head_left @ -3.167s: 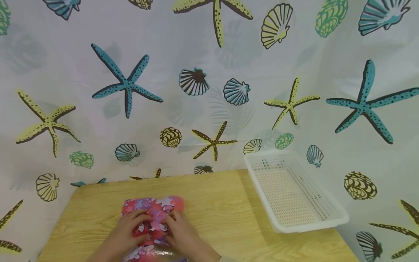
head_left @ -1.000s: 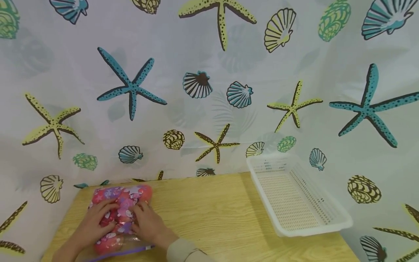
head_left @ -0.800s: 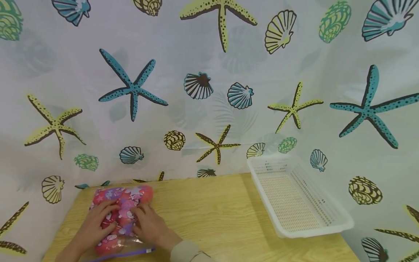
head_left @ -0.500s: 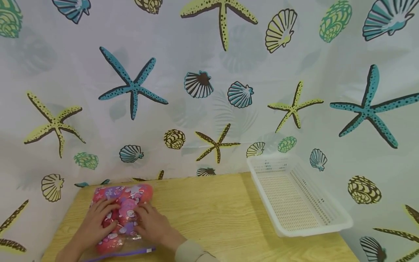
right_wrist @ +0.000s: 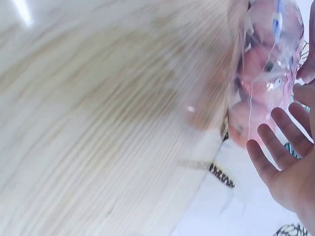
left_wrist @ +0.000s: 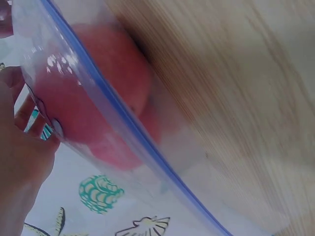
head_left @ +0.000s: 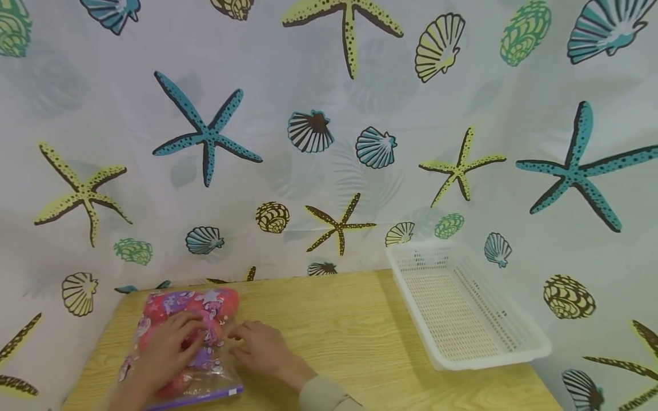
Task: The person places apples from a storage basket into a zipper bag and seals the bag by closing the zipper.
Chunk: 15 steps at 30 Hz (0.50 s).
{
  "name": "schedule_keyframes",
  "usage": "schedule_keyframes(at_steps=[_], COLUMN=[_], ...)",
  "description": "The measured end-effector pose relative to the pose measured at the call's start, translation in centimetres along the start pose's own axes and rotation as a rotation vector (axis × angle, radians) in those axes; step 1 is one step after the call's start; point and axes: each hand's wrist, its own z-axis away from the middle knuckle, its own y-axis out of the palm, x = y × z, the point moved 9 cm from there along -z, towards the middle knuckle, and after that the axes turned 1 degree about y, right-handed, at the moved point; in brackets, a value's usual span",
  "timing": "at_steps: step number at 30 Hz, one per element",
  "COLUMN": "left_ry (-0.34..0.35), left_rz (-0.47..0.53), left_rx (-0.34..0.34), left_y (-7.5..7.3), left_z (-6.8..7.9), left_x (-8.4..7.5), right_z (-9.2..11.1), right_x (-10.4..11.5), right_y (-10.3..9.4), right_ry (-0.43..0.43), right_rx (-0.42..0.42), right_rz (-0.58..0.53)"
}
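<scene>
A clear zip bag point(head_left: 204, 391) printed with pink and purple cartoon figures lies at the table's left side. Round red fruits point(left_wrist: 120, 66), of a kind I cannot make out for certain, fill it. Its blue-purple zip strip point(left_wrist: 115, 101) runs along the near edge. My left hand point(head_left: 167, 354) bends its fingers and thumb over the bag's upper face and grips it. Beside the bag's right edge, my right hand point(head_left: 267, 348) has its fingers loosely spread, holding nothing; the right wrist view shows those fingers point(right_wrist: 261, 160) apart.
A white plastic basket point(head_left: 416, 319) with perforated sides stands at the table's right, nothing in it. Wood-grain tabletop point(head_left: 319, 319) lies between bag and basket. Behind hangs a white curtain point(head_left: 339, 177) printed with starfish and shells.
Both hands and the bag have shifted left across the table. Lately the right hand has come off the bag to the right, while the left hand has moved farther over it.
</scene>
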Motion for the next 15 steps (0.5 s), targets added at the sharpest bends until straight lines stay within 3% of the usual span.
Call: schedule_keyframes(at_steps=[8,12,15], left_ry=[0.033,0.039,0.015], left_rz=[0.013,-0.028,-0.061], left_rx=[-0.086,-0.092,-0.060], left_y=[1.8,2.3,2.7], left_z=[-0.6,-1.1,-1.4], left_x=[-2.3,-3.6,-4.4], right_z=[2.5,4.0,5.2], right_x=[-4.0,-6.1,-7.6], right_y=[-0.9,-2.0,-3.0], right_ry=[0.094,0.143,0.173], right_rx=[0.063,0.066,0.054], right_rz=[0.023,0.037,0.046])
